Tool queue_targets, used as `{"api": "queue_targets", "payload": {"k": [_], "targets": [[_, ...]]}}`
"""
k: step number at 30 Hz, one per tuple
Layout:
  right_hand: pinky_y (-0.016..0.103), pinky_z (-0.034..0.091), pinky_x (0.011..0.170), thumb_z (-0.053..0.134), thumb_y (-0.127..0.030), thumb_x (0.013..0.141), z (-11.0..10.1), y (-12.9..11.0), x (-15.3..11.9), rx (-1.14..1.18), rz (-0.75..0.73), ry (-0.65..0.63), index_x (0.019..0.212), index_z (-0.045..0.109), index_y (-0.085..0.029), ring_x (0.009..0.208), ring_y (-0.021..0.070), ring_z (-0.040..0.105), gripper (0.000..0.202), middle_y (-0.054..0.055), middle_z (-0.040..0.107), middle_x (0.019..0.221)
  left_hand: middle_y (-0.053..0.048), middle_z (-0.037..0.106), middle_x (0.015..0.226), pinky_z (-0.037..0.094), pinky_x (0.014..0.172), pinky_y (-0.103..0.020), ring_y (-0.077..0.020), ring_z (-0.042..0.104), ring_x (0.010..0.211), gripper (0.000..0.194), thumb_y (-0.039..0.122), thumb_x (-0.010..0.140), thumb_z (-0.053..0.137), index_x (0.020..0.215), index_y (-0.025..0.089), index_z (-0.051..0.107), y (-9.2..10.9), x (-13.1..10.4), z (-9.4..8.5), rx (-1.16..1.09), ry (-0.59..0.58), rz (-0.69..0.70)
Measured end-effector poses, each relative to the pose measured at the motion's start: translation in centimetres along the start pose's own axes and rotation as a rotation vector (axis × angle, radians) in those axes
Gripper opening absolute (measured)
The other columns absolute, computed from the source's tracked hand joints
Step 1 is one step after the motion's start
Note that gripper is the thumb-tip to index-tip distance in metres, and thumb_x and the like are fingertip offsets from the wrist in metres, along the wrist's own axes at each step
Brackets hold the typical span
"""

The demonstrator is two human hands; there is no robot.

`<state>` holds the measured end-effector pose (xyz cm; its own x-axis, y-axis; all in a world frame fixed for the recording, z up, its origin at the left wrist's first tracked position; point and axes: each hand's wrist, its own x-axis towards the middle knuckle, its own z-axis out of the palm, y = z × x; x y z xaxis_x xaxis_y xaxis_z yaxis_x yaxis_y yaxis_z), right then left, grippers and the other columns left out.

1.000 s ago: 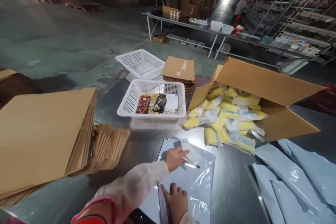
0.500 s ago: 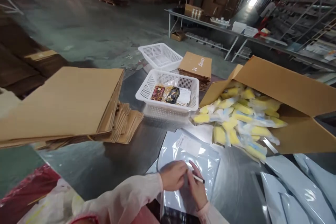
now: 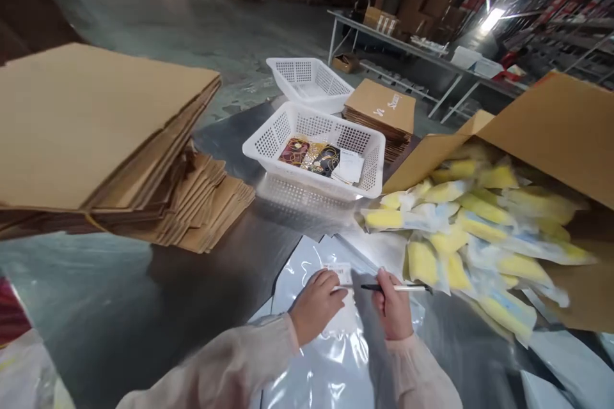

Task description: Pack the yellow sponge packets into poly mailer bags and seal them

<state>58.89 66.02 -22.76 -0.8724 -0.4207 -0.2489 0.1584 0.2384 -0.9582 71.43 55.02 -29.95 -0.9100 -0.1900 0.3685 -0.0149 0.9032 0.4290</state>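
My right hand (image 3: pixel 396 310) is closed around a black-and-white pen (image 3: pixel 407 287), its dark end pointing left. My left hand (image 3: pixel 317 307) lies over the white label (image 3: pixel 339 319) with fingers curled; anything in its fingertips is too small to make out. Beneath both hands is a stack of shiny pale grey plastic mailing bags (image 3: pixel 321 370). A white perforated basket (image 3: pixel 273 176) beyond them holds patterned packets (image 3: pixel 295 151) and white cards (image 3: pixel 350 166).
At left is a stack of flattened cardboard (image 3: pixel 105 121). An open carton (image 3: pixel 547 134) on the right spills yellow items in clear wrappers (image 3: pixel 425 265). Behind stand a second white basket (image 3: pixel 307 86) and a brown cardboard stack (image 3: pixel 381 105). More grey bags (image 3: pixel 570 358) lie lower right.
My hands, close together at the pen before, are now apart and farther forward at the label. The pen has turned, its dark end now towards the left. The camera view has shifted.
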Motion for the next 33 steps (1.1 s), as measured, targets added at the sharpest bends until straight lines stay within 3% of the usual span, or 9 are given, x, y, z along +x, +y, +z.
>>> {"api": "queue_targets", "payload": {"k": [3, 5, 10, 14, 22, 33], "targets": [[0.024, 0.039, 0.036, 0.073, -0.066, 0.058, 1.4, 0.6, 0.8, 0.017, 0.147, -0.133, 0.063, 0.058, -0.016, 0.038, 0.0112, 0.048, 0.052, -0.001, 0.056, 0.047, -0.008, 0.059, 0.111, 0.048, 0.097, -0.043, -0.0259, 0.050, 0.114, 0.016, 0.027, 0.083, 0.067, 0.097, 0.022, 0.066, -0.1, -0.2, -1.1, 0.005, -0.012, -0.028], [0.025, 0.040, 0.037, 0.075, -0.062, 0.058, 2.0, 1.4, 0.6, -0.029, 0.153, -0.115, 0.057, 0.058, -0.017, 0.038, 0.0116, 0.048, 0.049, 0.000, 0.057, 0.046, -0.010, 0.054, 0.121, 0.045, 0.100, -0.047, -0.0302, 0.042, 0.124, 0.022, 0.031, 0.081, 0.068, 0.102, 0.024, 0.066, 0.1, -0.1, -2.0, -0.001, -0.060, -0.035], [0.025, 0.039, 0.042, 0.075, -0.052, 0.066, 2.7, 4.2, -0.7, -0.287, -0.162, 0.203, 0.048, 0.055, -0.020, 0.038, 0.0104, 0.045, 0.042, -0.004, 0.051, 0.039, -0.012, 0.053, 0.124, 0.037, 0.107, -0.054, -0.0326, 0.037, 0.130, 0.029, 0.035, 0.079, 0.070, 0.105, 0.026, 0.066, 0.3, -0.2, -3.1, -0.017, -0.192, -0.025], [0.024, 0.034, 0.042, 0.068, -0.046, 0.076, 2.8, 5.3, -0.8, -0.418, -0.389, 0.228, 0.042, 0.044, -0.020, 0.038, 0.0074, 0.037, 0.049, -0.005, 0.043, 0.037, -0.013, 0.052, 0.126, 0.035, 0.109, -0.055, -0.0327, 0.036, 0.130, 0.027, 0.036, 0.080, 0.069, 0.104, 0.024, 0.066, 0.3, -0.3, -2.7, -0.020, -0.205, -0.038], [0.023, 0.030, 0.043, 0.058, -0.043, 0.082, 3.1, 4.7, -0.7, -0.511, -0.430, 0.139, 0.042, 0.037, -0.021, 0.039, 0.0063, 0.032, 0.051, -0.007, 0.036, 0.038, -0.012, 0.050, 0.126, 0.038, 0.106, -0.056, -0.0348, 0.032, 0.133, 0.020, 0.032, 0.080, 0.068, 0.098, 0.025, 0.067, 0.4, -0.6, -2.5, -0.015, -0.203, -0.084], [0.023, 0.031, 0.043, 0.056, -0.040, 0.084, 2.9, 4.9, -0.4, -0.527, -0.477, 0.168, 0.042, 0.038, -0.021, 0.039, 0.0064, 0.031, 0.050, -0.007, 0.035, 0.038, -0.012, 0.047, 0.127, 0.040, 0.104, -0.054, -0.0346, 0.034, 0.131, 0.030, 0.033, 0.079, 0.070, 0.107, 0.026, 0.064, 0.4, -0.5, -2.7, 0.006, -0.194, -0.060]]}}
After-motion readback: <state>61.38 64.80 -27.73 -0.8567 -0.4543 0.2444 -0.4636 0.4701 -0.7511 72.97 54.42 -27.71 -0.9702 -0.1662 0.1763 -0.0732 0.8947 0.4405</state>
